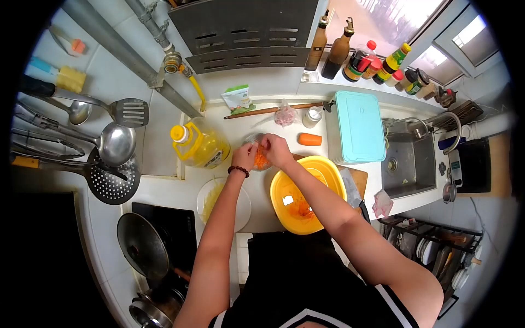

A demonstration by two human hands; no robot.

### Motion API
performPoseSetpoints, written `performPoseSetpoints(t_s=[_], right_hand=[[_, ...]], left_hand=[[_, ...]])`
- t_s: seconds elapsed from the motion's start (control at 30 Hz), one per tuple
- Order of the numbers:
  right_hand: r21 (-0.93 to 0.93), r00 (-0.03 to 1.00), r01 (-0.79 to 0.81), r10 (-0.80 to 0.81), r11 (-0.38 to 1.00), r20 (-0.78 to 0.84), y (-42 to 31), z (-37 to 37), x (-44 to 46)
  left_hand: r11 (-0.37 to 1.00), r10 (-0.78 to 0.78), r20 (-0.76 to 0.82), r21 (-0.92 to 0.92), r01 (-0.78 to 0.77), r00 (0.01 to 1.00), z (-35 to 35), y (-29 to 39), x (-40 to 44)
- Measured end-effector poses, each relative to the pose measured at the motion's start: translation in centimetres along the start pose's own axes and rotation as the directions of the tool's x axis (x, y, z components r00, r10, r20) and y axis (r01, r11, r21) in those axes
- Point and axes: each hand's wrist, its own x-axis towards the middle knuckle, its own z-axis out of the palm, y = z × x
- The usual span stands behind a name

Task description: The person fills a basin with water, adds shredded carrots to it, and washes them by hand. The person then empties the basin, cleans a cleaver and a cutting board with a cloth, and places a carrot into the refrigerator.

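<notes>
Black top with white stripes (290, 287): nearest the camera, below the counter edge.
Left hand (244, 156): fingers curled together over the left side of a clear, round, glass-looking bowl (253, 136); whether they pinch anything is hidden.
Right hand (278, 150): fingers bunched and pointing down at the bowl's right side; I cannot tell what is between them.
Thin orange shreds, apparently carrot (260, 159): inside that bowl, between the hands; likely light, limp, damp and apt to cling.
Best hold: probably a loose fingertip pinch; squeezing could crush them.
Yellow plastic basin (279, 186): orange pieces (301, 209) at the bottom.
Round white dish (240, 205): pale yellow strips (212, 199), partly behind the left arm.
Clear plastic jug with yellow cap (205, 145): yellow liquid.
Turquoise-lidded rectangular box (358, 128): closed, contents hidden.
</notes>
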Motion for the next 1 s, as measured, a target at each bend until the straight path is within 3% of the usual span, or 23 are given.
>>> performPoseSetpoints(t_s=[0.03,0.13,0.17,0.23,0.37,0.47,0.53,0.57,0.63,0.67,0.73,0.87,0.93,1.0], right_hand=[[0.000,0.996,-0.088,0.088,0.996,0.032,-0.2,-0.1,0.1],[-0.107,0.982,-0.158,0.167,0.982,0.082,0.0,0.1,0.0],[-0.109,0.983,-0.155,0.164,0.982,0.080,0.5,0.3,0.3],[-0.149,0.986,0.033,-0.008,0.988,0.164,1.5,1.0,0.1],[-0.210,0.968,-0.048,0.098,0.976,0.233,1.2,-0.2,0.5],[-0.151,0.957,-0.066,0.105,0.986,0.270,1.2,-0.6,0.2],[-0.133,0.956,-0.121,0.152,0.984,0.251,1.1,-0.9,0.0],[-0.134,0.957,-0.119,0.149,0.984,0.249,1.1,-1.0,-0.1],[-0.080,0.973,-0.092,0.107,0.992,0.204,1.3,-1.0,-0.5],[-0.080,0.973,-0.091,0.106,0.993,0.204,1.5,-0.8,-0.5],[0.264,0.953,-0.177,0.098,0.948,0.287,2.1,-0.2,-0.2],[0.243,0.962,-0.178,0.117,0.953,0.246,0.6,-0.9,-0.3],[0.272,0.957,-0.167,0.090,0.948,0.275,0.3,-0.8,-0.2],[0.262,0.961,-0.175,0.107,0.949,0.254,-0.4,-1.0,-0.3]], left_hand=[[0.998,-0.027,-0.019,0.055,0.028,0.999,0.0,-0.2,0.3],[0.997,-0.047,0.026,0.055,0.045,0.999,0.1,-1.0,0.3],[0.998,-0.044,0.023,0.053,0.042,0.999,0.4,-1.1,0.6],[0.998,-0.054,-0.003,-0.024,0.054,0.999,0.9,-1.5,0.2],[0.997,-0.077,-0.011,-0.001,0.077,0.997,0.5,-0.5,0.4],[0.998,-0.031,0.056,-0.057,0.034,0.998,1.0,-1.7,0.4],[0.996,-0.064,0.213,0.072,0.050,0.975,-0.2,-0.3,0.3],[0.996,-0.061,0.211,0.071,0.047,0.976,-0.5,0.0,0.1],[0.994,0.064,0.205,-0.104,-0.043,0.977,-0.9,0.1,-0.2],[0.994,0.064,0.204,-0.103,-0.044,0.977,-1.1,0.1,-0.4],[0.963,0.137,0.223,-0.259,-0.076,0.965,-1.5,0.0,-0.9],[0.929,0.182,0.248,-0.360,-0.084,0.952,-2.3,-0.4,-1.4],[0.889,0.158,0.337,-0.457,0.014,0.928,-2.4,-1.4,-1.5],[0.902,0.148,0.319,-0.431,0.004,0.936,-2.8,-1.9,-2.0]])
